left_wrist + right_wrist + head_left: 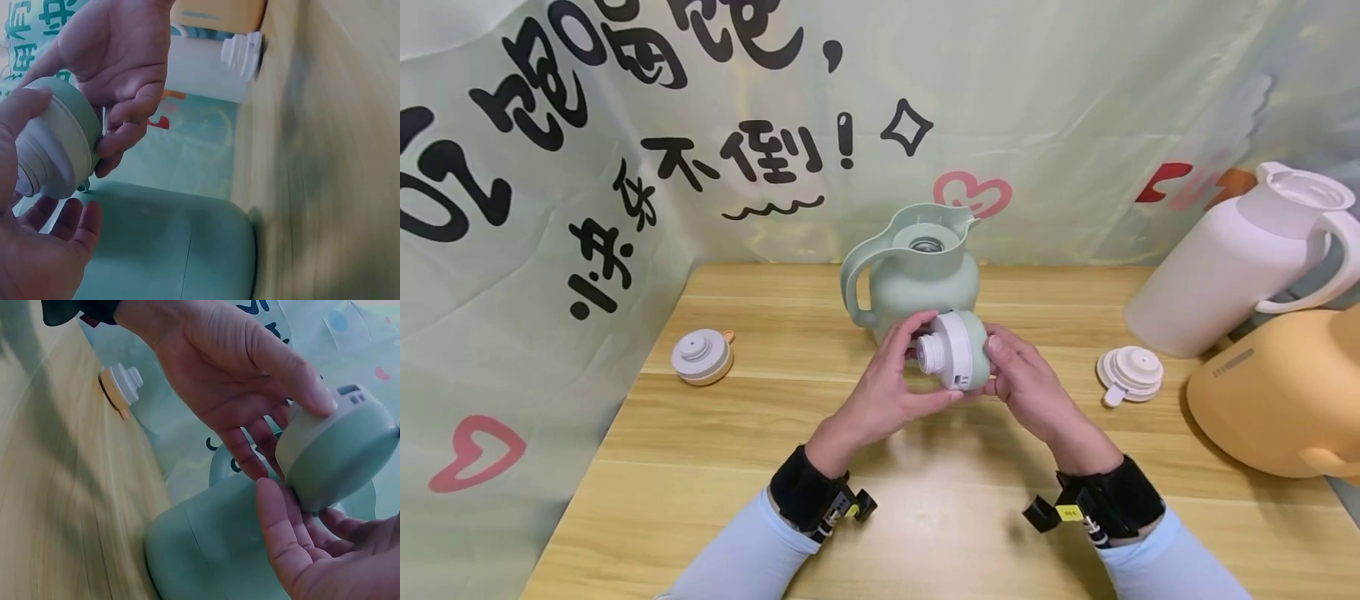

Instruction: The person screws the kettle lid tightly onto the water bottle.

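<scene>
In front of the green thermos jug (925, 279), a white-and-green lid (958, 350) is held up on its side. The lid's white threaded plug faces left and its green cap faces right. My left hand (887, 385) grips the white part from the left, thumb and fingers spread round its rim. From the right, my right hand (1033, 387) holds the green cap (350, 456) with bent fingers. The jug stands upright with its mouth uncovered and its handle to the left. Part of its body is hidden behind the hands and lid.
An orange-edged white lid (702, 356) lies on the wooden table (737, 500) at the left. On the right are a white lid (1131, 375), a tilted-looking pale pink jug (1217, 258) and an orange jug (1270, 400). A printed cloth (1045, 108) hangs behind and at the left.
</scene>
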{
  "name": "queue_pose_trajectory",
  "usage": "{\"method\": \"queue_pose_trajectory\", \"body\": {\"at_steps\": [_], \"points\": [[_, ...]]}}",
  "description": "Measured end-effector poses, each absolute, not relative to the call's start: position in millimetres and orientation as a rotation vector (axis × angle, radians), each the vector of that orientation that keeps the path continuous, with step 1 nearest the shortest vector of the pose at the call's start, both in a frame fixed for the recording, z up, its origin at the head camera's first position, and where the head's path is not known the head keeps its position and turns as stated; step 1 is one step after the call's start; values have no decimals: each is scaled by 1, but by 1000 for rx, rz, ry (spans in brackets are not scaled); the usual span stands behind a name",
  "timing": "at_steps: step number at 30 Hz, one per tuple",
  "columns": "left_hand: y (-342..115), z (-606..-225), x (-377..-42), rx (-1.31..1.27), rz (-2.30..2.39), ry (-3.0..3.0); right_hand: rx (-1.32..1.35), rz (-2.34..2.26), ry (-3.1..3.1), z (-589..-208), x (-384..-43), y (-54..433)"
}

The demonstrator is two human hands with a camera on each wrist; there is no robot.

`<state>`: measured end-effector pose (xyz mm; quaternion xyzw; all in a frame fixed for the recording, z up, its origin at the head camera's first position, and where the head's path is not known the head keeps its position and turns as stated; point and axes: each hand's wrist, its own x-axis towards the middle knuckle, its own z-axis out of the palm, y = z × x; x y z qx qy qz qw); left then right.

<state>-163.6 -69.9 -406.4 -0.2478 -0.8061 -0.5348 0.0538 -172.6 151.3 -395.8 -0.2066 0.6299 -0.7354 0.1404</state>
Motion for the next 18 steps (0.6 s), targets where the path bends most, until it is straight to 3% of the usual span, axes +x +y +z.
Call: {"method": "queue_pose_trajectory", "body": {"at_steps": [10,18], "points": [[-82,-401,-165,-775,-1264,-2452,-464,-2193,1946,-391,-175,148],[-101,-383,-177,-403,-1113,-2126,-347,-2247,2083,-379,-190,160]]}}
